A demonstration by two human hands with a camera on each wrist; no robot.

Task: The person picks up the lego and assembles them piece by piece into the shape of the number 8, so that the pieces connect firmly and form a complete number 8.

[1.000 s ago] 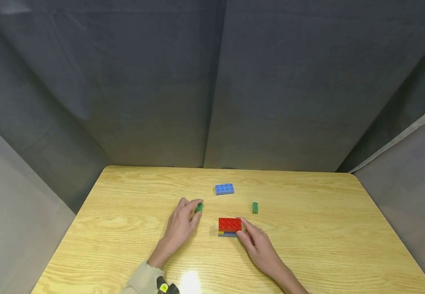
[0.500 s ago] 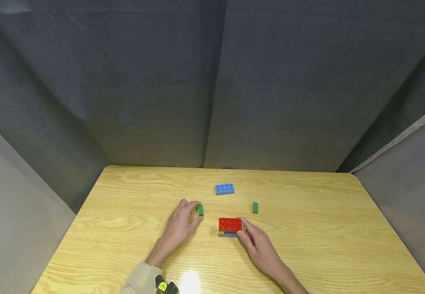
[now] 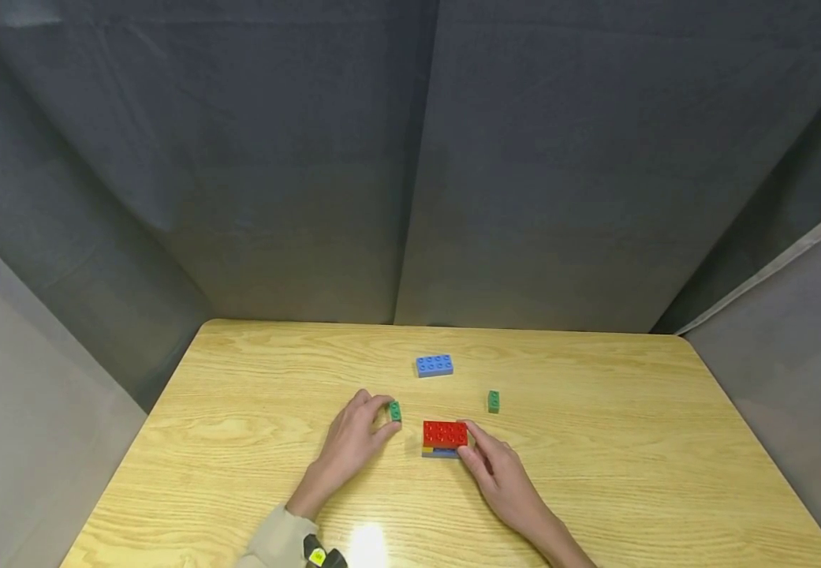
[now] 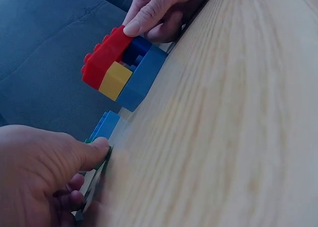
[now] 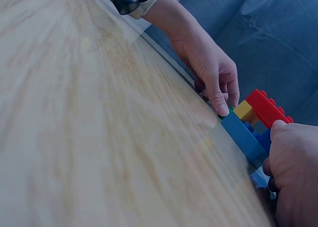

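My left hand (image 3: 352, 438) pinches a small green toy brick (image 3: 395, 411) between thumb and fingers, low over the table and left of a brick stack. That stack has a red brick (image 3: 445, 433) on top and a blue brick (image 4: 143, 80) at the bottom. Between them sit a yellow brick (image 4: 115, 80) at the left end and a dark blue brick (image 4: 136, 49) at the right, with a gap in the middle. My right hand (image 3: 505, 481) grips the stack's right end, thumb in front and fingers behind. Part of the green brick is hidden by the thumb in the left wrist view.
Farther back on the wooden table (image 3: 630, 442) lies a loose blue brick (image 3: 434, 364). A second green brick (image 3: 493, 401) lies behind and right of the stack. Grey curtains (image 3: 296, 197) stand along the table's back edge.
The left hand has moved slightly right and nearer the stack, and the green brick has come along, turning a little. The right hand and the stack have stayed in place.
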